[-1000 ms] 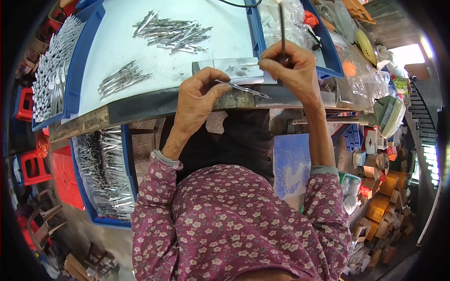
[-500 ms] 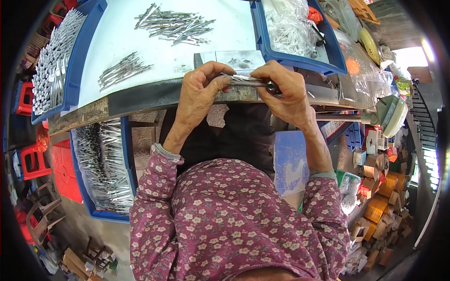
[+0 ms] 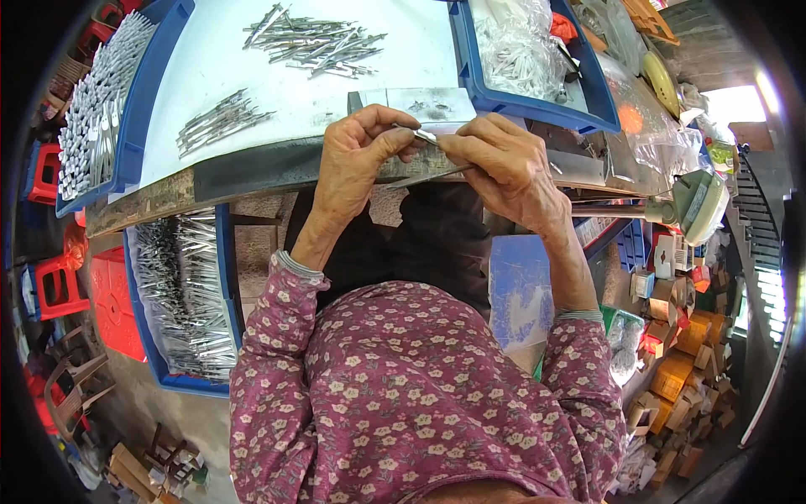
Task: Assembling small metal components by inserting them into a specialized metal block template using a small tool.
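A small shiny metal piece point(image 3: 426, 135) is pinched between the fingertips of my left hand point(image 3: 354, 149), above the table's front edge. My right hand point(image 3: 508, 161) is closed, its thumb and forefinger gripping the piece's other end. Out from under those same right fingers sticks a thin grey metal shaft point(image 3: 426, 176), slanting down to the left; its other end is hidden in the palm. Beyond my hands, a flat plate with dark smudges point(image 3: 430, 107) lies on the white tabletop point(image 3: 319, 105).
Two piles of slender metal pieces, one larger point(image 3: 315, 40) and one smaller point(image 3: 220, 122), lie on the table. Blue trays flank them: one at left point(image 3: 138, 126), one at right point(image 3: 495, 97). Another blue tray point(image 3: 155, 336) sits below the table's left side. A metal arm point(image 3: 613, 211) juts out at right.
My right hand has turned the tool: its dark round end no longer shows, and the thin shaft now points down to the left. The small metal piece has tilted between my fingertips.
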A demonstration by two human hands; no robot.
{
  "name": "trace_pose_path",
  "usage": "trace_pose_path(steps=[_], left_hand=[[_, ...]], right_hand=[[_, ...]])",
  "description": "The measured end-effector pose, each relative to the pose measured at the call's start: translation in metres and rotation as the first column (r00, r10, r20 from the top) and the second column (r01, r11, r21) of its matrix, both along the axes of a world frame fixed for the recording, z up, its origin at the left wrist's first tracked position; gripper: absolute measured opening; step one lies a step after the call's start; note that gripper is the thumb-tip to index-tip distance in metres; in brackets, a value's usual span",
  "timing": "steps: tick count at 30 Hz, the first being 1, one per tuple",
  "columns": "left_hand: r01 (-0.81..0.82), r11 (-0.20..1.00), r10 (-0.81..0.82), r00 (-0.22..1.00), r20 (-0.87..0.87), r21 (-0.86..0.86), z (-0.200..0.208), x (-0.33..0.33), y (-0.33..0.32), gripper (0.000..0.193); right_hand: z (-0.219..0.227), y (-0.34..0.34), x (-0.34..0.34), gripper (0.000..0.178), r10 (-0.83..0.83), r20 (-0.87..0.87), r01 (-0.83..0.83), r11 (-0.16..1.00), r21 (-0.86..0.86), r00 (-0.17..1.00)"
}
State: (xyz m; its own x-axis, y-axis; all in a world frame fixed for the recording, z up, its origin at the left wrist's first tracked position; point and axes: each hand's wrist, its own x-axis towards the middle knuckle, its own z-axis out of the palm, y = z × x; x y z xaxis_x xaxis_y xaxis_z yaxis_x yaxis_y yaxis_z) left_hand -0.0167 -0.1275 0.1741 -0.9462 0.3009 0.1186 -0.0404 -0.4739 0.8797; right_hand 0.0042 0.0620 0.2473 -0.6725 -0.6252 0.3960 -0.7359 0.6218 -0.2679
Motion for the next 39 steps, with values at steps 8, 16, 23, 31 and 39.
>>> trace_pose_path(steps=[8, 16, 23, 31, 39], left_hand=[[-0.186, 0.956, 0.165, 0.98, -0.111, -0.225, -0.002, -0.009, 0.003, 0.011], [-0.675, 0.528, 0.256, 0.705, -0.662, -0.515, -0.014, -0.026, 0.008, 0.006], [-0.661, 0.531, 0.204, 0.708, -0.676, -0.531, -0.022, -0.025, 0.002, 0.008], [-0.632, 0.563, 0.192, 0.727, -0.66, -0.532, -0.024, -0.026, 0.003, 0.01], [-0.626, 0.577, 0.206, 0.733, -0.648, -0.525, -0.025, -0.025, -0.001, 0.007]], right_hand=[[-0.014, 0.002, -0.026, 0.03, -0.061, 0.015, 0.061, 0.998, -0.005, 0.998], [-0.038, 0.002, -0.054, 0.026, -0.104, 0.004, 0.103, 0.994, 0.02, 0.995], [-0.043, -0.009, -0.062, 0.019, -0.09, 0.262, 0.186, 0.912, -0.366, 0.961], [-0.037, -0.036, -0.056, 0.022, 0.047, 0.506, 0.296, 0.763, -0.575, 0.861], [-0.013, -0.034, -0.042, 0.023, -0.225, 0.154, 0.267, 0.893, -0.361, 0.962]])
